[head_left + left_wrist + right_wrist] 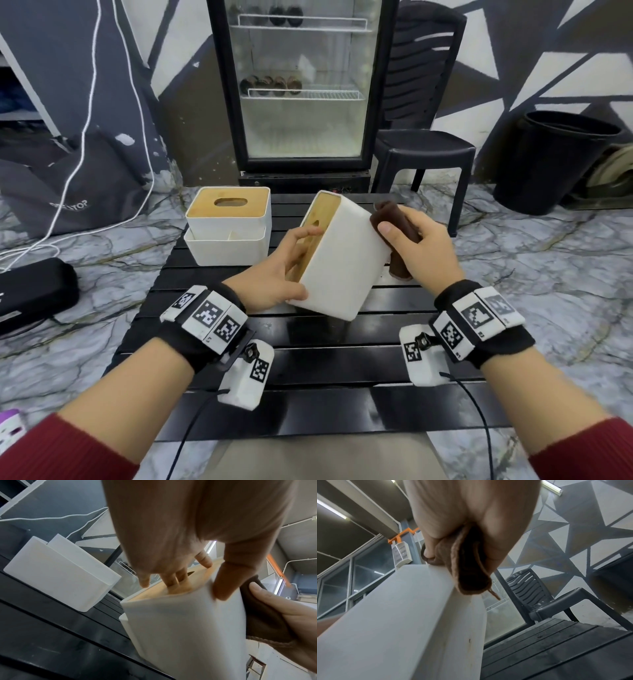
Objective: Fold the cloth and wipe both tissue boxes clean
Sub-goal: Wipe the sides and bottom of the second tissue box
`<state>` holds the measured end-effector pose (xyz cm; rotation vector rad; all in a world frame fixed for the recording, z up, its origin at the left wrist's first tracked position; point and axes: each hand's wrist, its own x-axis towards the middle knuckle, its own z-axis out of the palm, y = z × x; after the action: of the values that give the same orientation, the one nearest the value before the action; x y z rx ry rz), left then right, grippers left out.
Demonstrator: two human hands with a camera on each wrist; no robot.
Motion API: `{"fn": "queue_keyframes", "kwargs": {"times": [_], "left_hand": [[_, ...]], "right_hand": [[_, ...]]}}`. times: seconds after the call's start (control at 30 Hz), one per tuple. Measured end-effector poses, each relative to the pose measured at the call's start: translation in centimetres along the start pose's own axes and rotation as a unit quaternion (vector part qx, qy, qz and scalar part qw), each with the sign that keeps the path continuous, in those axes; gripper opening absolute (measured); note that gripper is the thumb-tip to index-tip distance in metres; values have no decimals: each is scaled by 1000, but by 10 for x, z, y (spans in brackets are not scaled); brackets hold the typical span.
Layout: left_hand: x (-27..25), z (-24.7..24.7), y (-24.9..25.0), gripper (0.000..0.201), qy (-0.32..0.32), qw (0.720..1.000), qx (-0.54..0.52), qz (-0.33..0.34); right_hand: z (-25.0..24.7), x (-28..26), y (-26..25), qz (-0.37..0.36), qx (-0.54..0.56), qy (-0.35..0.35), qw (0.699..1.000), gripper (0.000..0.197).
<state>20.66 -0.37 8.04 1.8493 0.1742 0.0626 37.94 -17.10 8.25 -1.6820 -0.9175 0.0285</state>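
A white tissue box (337,260) with a wooden lid is tipped on its side at the middle of the black slatted table (308,363). My left hand (284,267) grips it, fingers on the wooden lid (173,586) and thumb on the near white face. My right hand (421,246) holds a folded brown cloth (399,226) against the box's right side (412,601), thumb on top of the cloth (267,609). A second white tissue box (227,224) with a wooden lid stands upright at the table's back left (56,574).
A glass-door fridge (301,85) stands behind the table, a black plastic chair (424,137) to its right and a black bin (551,161) farther right. A black case (32,294) and white cables lie on the marble floor at left.
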Motion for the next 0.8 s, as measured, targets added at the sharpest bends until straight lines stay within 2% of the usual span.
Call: {"fn": "queue_keyframes", "kwargs": {"times": [0.1, 0.2, 0.33, 0.4, 0.47, 0.67, 0.8], "left_hand": [[2, 6, 3, 91, 7, 1000, 20, 2], [0, 12, 3, 95, 25, 999, -28, -9], [-6, 19, -3, 86, 79, 992, -93, -13], [-10, 22, -6, 76, 91, 991, -103, -4], [-14, 24, -5, 64, 94, 990, -103, -1], [-19, 28, -6, 66, 83, 991, -104, 11], [-17, 30, -5, 59, 98, 991, -93, 13]], "right_hand": [[2, -13, -1, -34, -13, 5, 999, 30], [6, -27, 0, -75, -38, -9, 996, 35], [10, -46, 0, -119, -46, -16, 992, 39], [12, -56, 0, -140, -61, -28, 988, 37], [14, -64, 1, -141, -66, -44, 987, 36], [19, -81, 1, -133, -64, -65, 987, 35], [21, -86, 1, -132, -61, -63, 987, 35]]}}
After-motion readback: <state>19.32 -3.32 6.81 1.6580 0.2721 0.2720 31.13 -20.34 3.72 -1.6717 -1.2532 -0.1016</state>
